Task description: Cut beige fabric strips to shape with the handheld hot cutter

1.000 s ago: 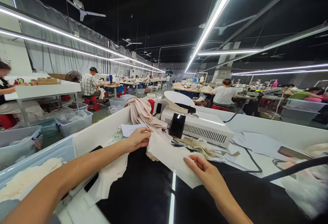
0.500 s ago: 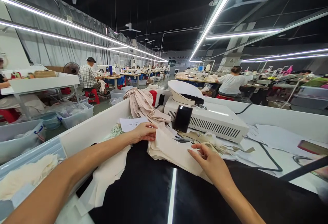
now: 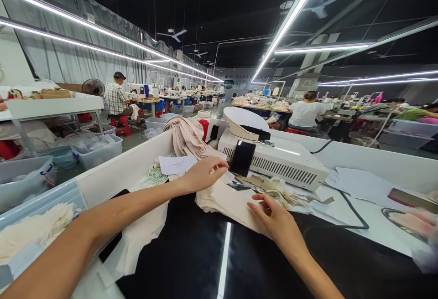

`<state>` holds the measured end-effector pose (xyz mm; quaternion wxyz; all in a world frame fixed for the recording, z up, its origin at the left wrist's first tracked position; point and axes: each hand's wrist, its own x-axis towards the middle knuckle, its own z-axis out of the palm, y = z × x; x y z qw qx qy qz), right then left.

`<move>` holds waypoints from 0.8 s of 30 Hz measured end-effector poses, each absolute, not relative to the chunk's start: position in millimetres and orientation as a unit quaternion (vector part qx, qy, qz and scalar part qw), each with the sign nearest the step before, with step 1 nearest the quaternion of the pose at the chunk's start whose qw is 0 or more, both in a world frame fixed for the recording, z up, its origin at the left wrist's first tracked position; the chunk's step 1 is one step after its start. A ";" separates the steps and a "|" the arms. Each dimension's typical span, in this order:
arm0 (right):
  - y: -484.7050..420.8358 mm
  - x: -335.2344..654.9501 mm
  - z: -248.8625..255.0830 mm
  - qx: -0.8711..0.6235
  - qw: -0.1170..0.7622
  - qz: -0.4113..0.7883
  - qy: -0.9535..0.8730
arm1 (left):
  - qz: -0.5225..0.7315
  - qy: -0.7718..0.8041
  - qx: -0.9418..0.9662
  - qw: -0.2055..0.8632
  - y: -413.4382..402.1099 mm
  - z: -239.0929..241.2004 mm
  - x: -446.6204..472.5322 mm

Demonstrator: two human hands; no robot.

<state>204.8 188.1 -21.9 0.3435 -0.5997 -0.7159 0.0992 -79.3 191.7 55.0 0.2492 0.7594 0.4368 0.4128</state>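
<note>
A stack of cream fabric pieces (image 3: pixel 227 201) lies at the far edge of the glossy black work surface (image 3: pixel 178 253). Over the stack's far left part is my left hand (image 3: pixel 205 172), its fingers stretched toward the right and slightly bent, with nothing visible in them. My right hand (image 3: pixel 273 214) rests by the stack's right end, thumb and fingers apart and curved; I cannot tell whether its fingertips touch the cloth. Beyond the stack stands a black phone (image 3: pixel 242 157), leaning upright against a white vented box (image 3: pixel 284 160). More cream pieces (image 3: pixel 143 235) hang along the left edge of the black surface.
Draped pink-beige cloth (image 3: pixel 186 135), a printed paper slip (image 3: pixel 176 164) and green cord (image 3: pixel 155 176) lie at the left. A white round-topped object (image 3: pixel 246 123) sits on the box. Fabric scraps (image 3: pixel 273 189) lie before it. Low white walls edge the table.
My left hand has moved up and right from the stack's left edge to above its far side. My right hand stays near the right end. The view has shifted slightly.
</note>
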 end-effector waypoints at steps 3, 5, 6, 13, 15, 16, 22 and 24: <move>190.2 208.7 -27.6 -0.588 0.332 0.065 -0.735 | 0.335 0.390 0.830 0.216 190.1 50.8 -72.0; 189.8 211.9 -30.4 -0.576 0.328 0.028 -0.748 | 0.285 0.388 0.854 0.196 190.7 40.8 -73.6; 188.7 213.1 -31.9 -0.569 0.328 0.005 -0.754 | 0.263 0.392 0.862 0.186 191.0 34.7 -76.2; 171.7 206.1 -53.0 -0.491 0.288 -0.112 -0.814 | 0.184 0.417 0.880 0.132 185.7 3.5 -93.0; 168.7 205.4 -58.8 -0.474 0.273 -0.128 -0.827 | 0.172 0.420 0.882 0.129 184.8 3.9 -92.5; 167.5 205.9 -60.6 -0.466 0.269 -0.135 -0.832 | 0.167 0.421 0.882 0.129 184.6 6.3 -92.3; 149.1 198.8 -66.3 -0.407 0.300 -0.154 -0.849 | 0.167 0.468 0.860 0.118 180.6 47.3 -120.3; 135.7 188.5 -67.9 -0.378 0.324 -0.149 -0.854 | 0.155 0.513 0.837 0.109 173.7 62.9 -143.2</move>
